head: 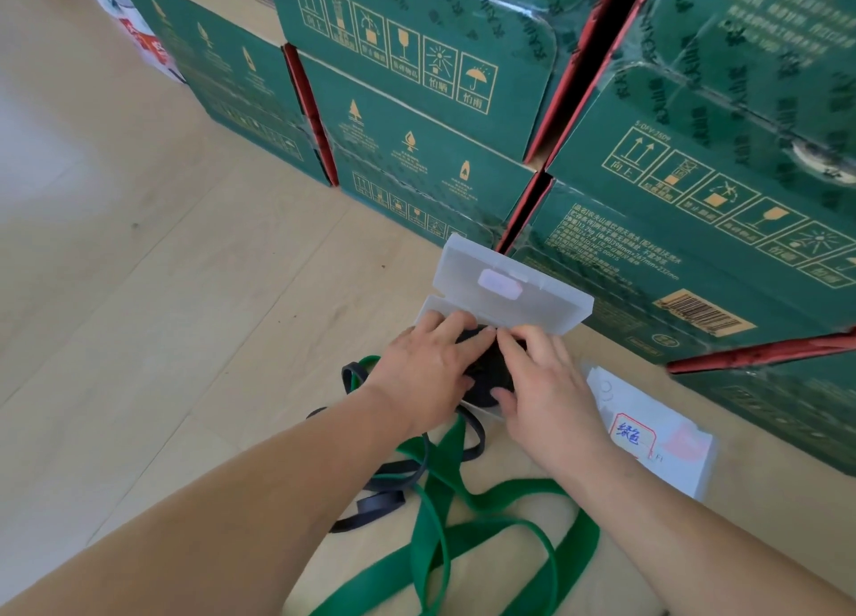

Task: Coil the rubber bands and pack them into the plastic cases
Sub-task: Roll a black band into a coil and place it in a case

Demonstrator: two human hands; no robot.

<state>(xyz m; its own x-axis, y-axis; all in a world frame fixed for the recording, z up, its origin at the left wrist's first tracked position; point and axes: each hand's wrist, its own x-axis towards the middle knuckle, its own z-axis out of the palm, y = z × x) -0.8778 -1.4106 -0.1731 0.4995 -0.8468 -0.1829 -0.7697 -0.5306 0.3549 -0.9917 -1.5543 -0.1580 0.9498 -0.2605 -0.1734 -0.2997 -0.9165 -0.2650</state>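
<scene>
A coiled black rubber band [492,366] is pressed down by the left hand [424,377] and the right hand [544,386]. The fingers are laid nearly straight over it, with neither hand closed round it. The coil is seated in an open translucent plastic case [509,291], whose lid is raised behind. A loose green rubber band [440,518] and a dark blue rubber band [384,492] are tangled on the pale wooden floor [139,314] beneath the forearms. A second, labelled translucent plastic case [667,448] is seen at right, before stacked green printed cardboard cartons [417,119]. The open case's tray is largely hidden by the hands.
</scene>
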